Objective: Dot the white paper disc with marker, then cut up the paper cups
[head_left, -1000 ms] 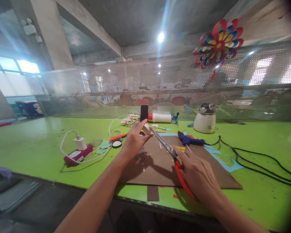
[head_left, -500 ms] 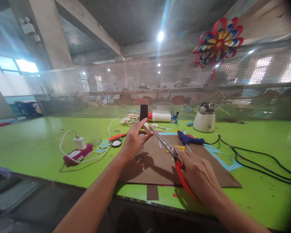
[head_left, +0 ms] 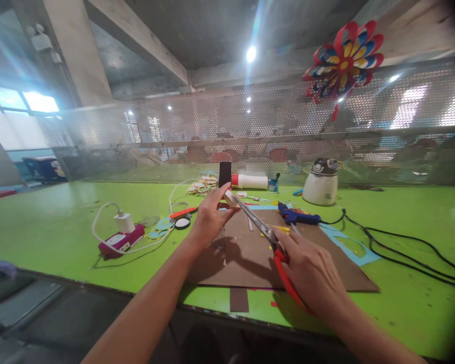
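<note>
Several concrete beams (head_left: 147, 50) span the ceiling (head_left: 212, 25), and a perforated screen (head_left: 117, 131) runs along the far edge of a lime-green table (head_left: 34, 217). On the tabletop, a brown board (head_left: 246, 270) lies flat toward the near edge, with a blue glue gun (head_left: 303, 219) at its far right corner. Above the board, the right hand (head_left: 313, 268) is closed around the red handles of the scissors (head_left: 266, 231). Their long axis slants from lower right to upper left, blades pointing away from the person and toward the left hand (head_left: 208, 220). That hand pinches a small white piece (head_left: 230, 198) between thumb and fingers. The blade tips meet the piece in view; whether the blades stand slightly apart, I cannot tell.
</note>
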Available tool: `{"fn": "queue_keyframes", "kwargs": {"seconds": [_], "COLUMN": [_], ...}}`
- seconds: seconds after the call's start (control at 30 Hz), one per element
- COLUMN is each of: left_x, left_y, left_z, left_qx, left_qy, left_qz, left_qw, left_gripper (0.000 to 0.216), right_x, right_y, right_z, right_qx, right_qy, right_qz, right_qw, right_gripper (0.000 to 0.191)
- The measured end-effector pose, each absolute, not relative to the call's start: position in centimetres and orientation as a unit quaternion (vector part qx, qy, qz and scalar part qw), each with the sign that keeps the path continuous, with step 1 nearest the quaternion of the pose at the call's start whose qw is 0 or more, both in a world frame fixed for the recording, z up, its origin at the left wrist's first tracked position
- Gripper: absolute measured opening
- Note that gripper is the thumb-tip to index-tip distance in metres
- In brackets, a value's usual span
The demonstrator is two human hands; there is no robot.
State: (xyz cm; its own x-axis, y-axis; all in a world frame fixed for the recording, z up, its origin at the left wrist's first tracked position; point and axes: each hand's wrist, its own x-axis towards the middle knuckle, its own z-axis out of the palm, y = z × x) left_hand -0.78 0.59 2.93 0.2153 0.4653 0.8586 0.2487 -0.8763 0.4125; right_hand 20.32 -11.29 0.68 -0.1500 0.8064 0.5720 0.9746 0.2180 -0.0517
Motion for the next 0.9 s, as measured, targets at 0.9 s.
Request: {"fn": "queue_keyframes", "kwargs": {"seconds": [0.9], "left_x": [-0.19], "left_y": [0.41], "left_z": [2.71], "left_qx": [0.755], "left_qy": [0.215], "left_qz": [0.603], "left_qw": [0.141], "left_gripper": [0.056], "right_x": [20.47], "right_y": [-11.43], "right_z": [0.43], "right_qx": [-0.573], "right_qy": [-0.754], "right_qz": [-0.156], "right_qw": [0.281], "right_gripper": [0.030]}}
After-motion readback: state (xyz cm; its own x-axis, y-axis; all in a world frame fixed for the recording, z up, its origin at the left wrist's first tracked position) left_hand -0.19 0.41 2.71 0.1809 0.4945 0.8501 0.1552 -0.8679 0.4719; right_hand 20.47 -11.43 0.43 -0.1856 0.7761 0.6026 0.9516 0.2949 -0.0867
